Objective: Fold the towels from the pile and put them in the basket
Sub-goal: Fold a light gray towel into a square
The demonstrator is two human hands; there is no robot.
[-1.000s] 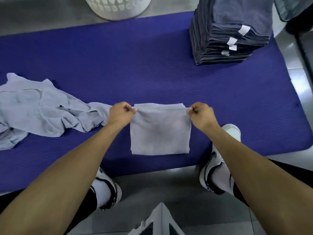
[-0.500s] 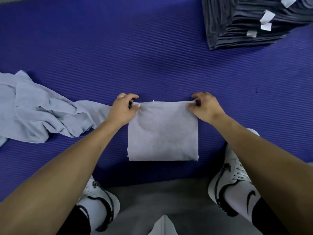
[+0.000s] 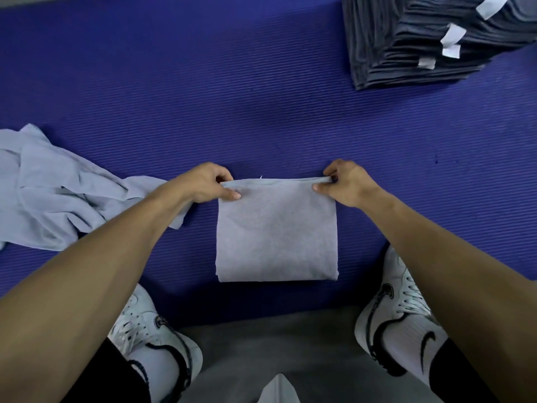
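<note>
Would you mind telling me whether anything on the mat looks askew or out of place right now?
Nothing stands out. The folded towel lies square on the blue mat, the left hand and right hand pinching its far corners. The unfolded pile is rumpled, and the dark stack sits neat.

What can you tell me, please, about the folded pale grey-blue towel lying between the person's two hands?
The folded pale grey-blue towel is a soft, slightly fuzzy cloth folded into a neat near-square of several layers. It lies flat on the ribbed purple mat, near its front edge. The left hand pinches its far left corner and the right hand its far right corner. Nothing else touches it.
</note>
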